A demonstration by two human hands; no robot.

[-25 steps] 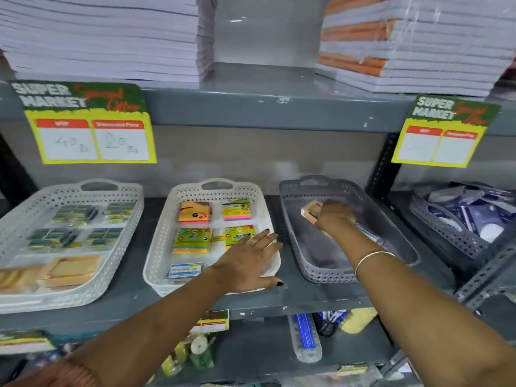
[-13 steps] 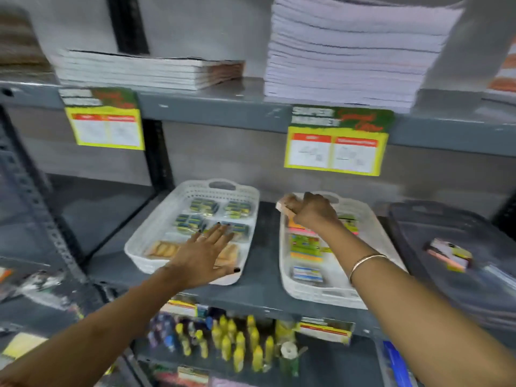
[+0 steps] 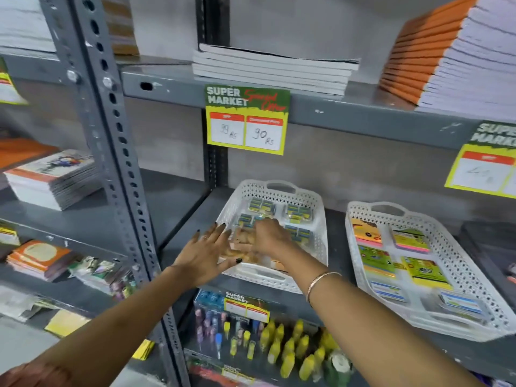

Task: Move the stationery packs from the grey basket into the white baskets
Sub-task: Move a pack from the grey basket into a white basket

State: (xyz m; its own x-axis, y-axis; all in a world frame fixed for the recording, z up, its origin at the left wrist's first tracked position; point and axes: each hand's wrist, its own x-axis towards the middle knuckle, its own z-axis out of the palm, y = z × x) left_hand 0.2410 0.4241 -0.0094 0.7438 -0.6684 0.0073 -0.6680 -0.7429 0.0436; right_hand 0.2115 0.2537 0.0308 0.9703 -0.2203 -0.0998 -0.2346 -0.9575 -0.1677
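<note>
A white basket [image 3: 319,219] on the shelf holds several green-yellow packs at the back and tan packs at the front. My right hand [image 3: 269,236] reaches into it from above, fingers closed on a tan stationery pack [image 3: 242,236] low over the front tan packs. My left hand [image 3: 203,254] lies open, fingers spread, against this basket's front left rim. A second white basket [image 3: 462,265] to the right holds bright sticky-note packs. Only a dark edge of the grey basket [image 3: 492,247] shows at the far right.
A perforated grey shelf post [image 3: 111,163] stands just left of my left hand. A yellow price tag [image 3: 247,120] hangs from the shelf above, under stacked notebooks [image 3: 273,68]. Yellow bottles [image 3: 282,350] fill the shelf below.
My right hand has carried the tan pack from the grey basket past the middle basket into the left white basket. My left hand moved along to that basket's left rim. The view swung left.
</note>
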